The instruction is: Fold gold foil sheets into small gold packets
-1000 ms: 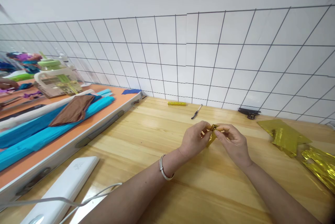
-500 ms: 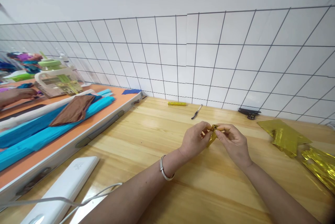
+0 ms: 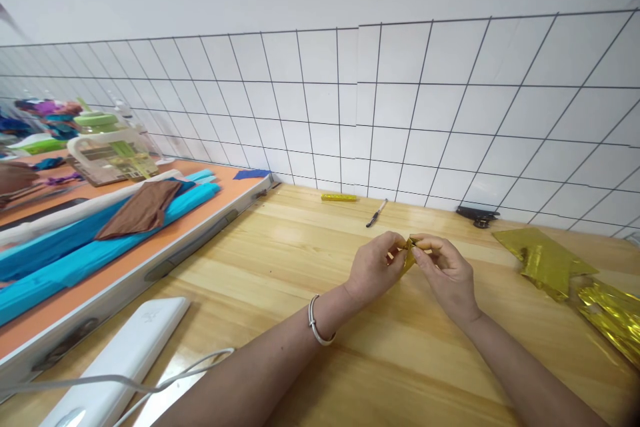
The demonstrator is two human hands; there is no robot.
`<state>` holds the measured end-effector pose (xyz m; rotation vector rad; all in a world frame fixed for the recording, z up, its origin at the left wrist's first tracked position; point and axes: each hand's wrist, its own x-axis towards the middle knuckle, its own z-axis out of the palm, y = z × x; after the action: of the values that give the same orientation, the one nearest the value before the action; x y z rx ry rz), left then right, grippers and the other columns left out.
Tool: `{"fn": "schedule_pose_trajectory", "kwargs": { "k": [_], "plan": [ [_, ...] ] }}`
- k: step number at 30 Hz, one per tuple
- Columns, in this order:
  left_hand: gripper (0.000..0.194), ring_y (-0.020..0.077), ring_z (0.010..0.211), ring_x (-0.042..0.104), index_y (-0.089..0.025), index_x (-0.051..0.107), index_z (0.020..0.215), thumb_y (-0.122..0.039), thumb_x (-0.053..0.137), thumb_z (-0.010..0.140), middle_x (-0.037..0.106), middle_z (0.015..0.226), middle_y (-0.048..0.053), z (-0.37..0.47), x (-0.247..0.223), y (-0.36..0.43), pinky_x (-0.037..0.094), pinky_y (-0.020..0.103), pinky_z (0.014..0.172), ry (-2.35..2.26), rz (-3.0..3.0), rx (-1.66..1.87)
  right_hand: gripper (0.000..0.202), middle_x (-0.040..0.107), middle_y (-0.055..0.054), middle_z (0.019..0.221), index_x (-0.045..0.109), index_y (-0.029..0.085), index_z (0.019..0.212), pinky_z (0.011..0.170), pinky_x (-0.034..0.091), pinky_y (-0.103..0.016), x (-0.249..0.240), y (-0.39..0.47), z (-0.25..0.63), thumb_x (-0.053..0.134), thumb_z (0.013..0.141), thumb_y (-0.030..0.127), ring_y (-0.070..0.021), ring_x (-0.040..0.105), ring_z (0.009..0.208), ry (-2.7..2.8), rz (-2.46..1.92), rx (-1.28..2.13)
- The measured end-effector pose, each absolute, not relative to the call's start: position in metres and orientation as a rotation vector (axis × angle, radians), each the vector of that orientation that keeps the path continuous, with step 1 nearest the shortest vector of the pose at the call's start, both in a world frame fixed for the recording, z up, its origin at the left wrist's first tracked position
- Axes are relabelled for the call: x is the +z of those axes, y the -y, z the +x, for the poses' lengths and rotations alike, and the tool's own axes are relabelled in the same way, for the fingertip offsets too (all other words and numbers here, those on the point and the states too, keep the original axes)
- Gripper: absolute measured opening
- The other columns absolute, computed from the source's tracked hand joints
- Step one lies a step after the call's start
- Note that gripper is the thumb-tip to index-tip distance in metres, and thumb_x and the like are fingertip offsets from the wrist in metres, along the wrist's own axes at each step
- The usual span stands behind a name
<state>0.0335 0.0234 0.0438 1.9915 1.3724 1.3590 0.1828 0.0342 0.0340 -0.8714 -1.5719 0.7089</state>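
Stretching along the back, the gridded wall meets the table. Gold film lies at right. Near the middle, the left hand and right hand have thumbs and fingers narrowed. Beyond lie a yellow bar and a pen. Pinched between both hands is a gold piece, perhaps folded; fingers hide much.

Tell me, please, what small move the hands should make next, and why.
Perhaps pinch the top of the gold foil piece flatter: the left hand and right hand grip it there from either side, and its upper edge looks slightly open.
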Motion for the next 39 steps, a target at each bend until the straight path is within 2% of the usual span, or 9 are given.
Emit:
{"fn": "schedule_pose_trajectory", "kwargs": {
  "k": [18, 39],
  "plan": [
    [0.009, 0.0102, 0.071, 0.060, -0.022, 0.051, 0.091, -0.022, 0.052, 0.082, 0.063, 0.085, -0.003, 0.037, 0.040, -0.023, 0.051, 0.020, 0.062, -1.477, 2.035, 1.318, 0.012, 0.062, -0.006, 0.104, 0.061, 0.021, 0.089, 0.076, 0.054, -0.033, 0.032, -0.034, 0.180, 0.062, 0.080, 0.029, -0.0181, 0.061, 0.087, 1.547, -0.883, 0.710],
    [0.006, 0.0090, 0.069, 0.059, -0.022, 0.049, 0.089, -0.022, 0.050, 0.084, 0.062, 0.083, -0.002, 0.043, 0.032, -0.022, 0.050, 0.018, 0.058, -1.437, 1.986, 1.362, 0.013, 0.062, -0.006, 0.104, 0.058, 0.022, 0.092, 0.072, 0.053, -0.031, 0.030, -0.034, 0.180, 0.061, 0.081, 0.030, -0.0164, 0.061, 0.082, 1.526, -0.918, 0.697]
  ]
}}
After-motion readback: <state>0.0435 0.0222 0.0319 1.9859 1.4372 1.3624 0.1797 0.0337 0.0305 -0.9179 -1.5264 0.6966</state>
